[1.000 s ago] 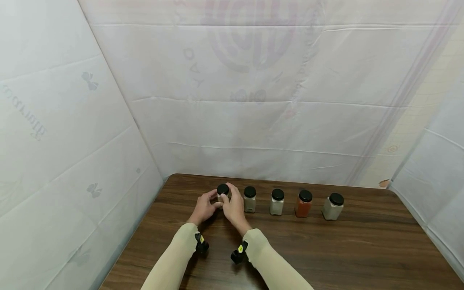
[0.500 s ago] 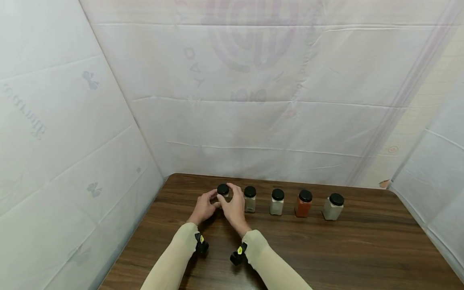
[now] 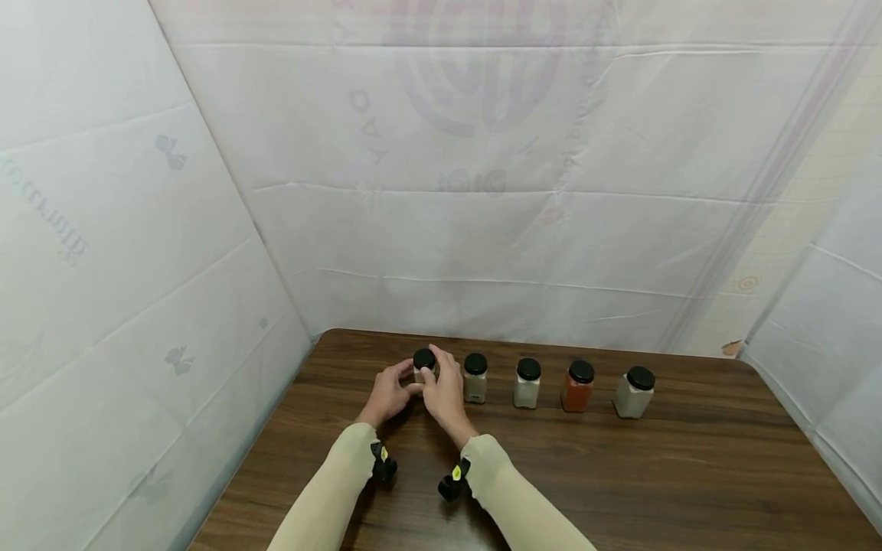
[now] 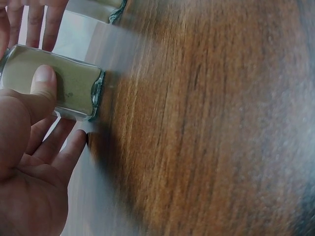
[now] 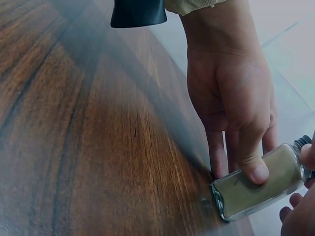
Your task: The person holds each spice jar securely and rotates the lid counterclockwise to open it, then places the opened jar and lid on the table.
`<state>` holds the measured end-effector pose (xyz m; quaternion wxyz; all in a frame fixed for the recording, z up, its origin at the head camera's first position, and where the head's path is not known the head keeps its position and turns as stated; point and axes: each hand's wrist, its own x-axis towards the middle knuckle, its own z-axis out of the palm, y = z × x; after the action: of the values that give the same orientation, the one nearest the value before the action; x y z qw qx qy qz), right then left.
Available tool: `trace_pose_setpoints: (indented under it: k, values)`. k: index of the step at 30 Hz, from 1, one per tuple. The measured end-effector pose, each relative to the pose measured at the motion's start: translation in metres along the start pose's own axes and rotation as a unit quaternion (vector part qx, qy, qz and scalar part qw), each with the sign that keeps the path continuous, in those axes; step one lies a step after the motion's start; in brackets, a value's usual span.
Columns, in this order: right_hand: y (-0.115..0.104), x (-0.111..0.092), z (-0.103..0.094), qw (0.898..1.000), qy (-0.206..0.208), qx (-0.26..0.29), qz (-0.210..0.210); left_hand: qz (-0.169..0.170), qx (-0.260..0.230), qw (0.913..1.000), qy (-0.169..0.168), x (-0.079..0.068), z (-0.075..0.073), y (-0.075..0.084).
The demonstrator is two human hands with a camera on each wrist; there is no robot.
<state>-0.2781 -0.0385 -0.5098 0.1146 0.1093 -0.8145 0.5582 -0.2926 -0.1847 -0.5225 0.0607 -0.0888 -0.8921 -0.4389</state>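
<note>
A glass spice jar (image 4: 74,91) of khaki powder, with a black lid (image 3: 423,358), stands upright at the left end of a row of jars. My left hand (image 3: 389,394) grips its body, the thumb (image 4: 44,78) lying on the front glass. Around the top, my right hand (image 3: 444,392) pinches the lid between thumb and fingers. In the right wrist view only part of my right hand (image 5: 300,211) shows at the right edge, beside a ribbed dark band (image 5: 302,142) at the jar's top. Most of the jar is hidden by my hands in the head view.
To the right stand a jar of greenish-grey powder (image 3: 475,386), a jar of pale powder (image 3: 527,390), a jar of orange-red powder (image 3: 576,394) and a whitish jar (image 3: 632,399), all black-lidded. White cloth walls (image 3: 482,229) border the brown wooden table (image 3: 620,474).
My right thumb swung left off the jar's front and has come back over it, the right hand turning slightly around the lid. The left hand and the other jars have not moved.
</note>
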Motion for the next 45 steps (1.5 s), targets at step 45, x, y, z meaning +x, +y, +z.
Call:
trace_pose_setpoints:
  k: [45]
  values:
    - [0.0011, -0.0034, 0.0004, 0.999, 0.025, 0.047, -0.013, -0.011, -0.01, 0.9998, -0.009, -0.003, 0.0006, 0.0005]
